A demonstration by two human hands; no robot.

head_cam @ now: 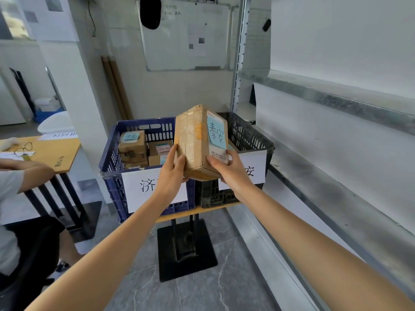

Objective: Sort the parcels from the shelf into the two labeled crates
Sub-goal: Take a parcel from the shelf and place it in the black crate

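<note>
I hold a taped brown cardboard parcel [195,142] with a blue handwritten note on its side, tilted, in front of and above two crates. My left hand [171,173] grips its left lower edge, and my right hand [231,169] grips its right lower corner. Behind it on the left stands a blue crate [110,158] with a white paper label, holding several labelled parcels [133,145]. A black crate [251,133] with its own white label stands to the right; its inside is mostly hidden by the parcel.
Both crates rest on a small wooden stand [197,211] with a black base plate. A grey metal shelf [336,102] runs along the right. On the left a seated person [20,182] leans on a wooden table [56,151] with glasses on it.
</note>
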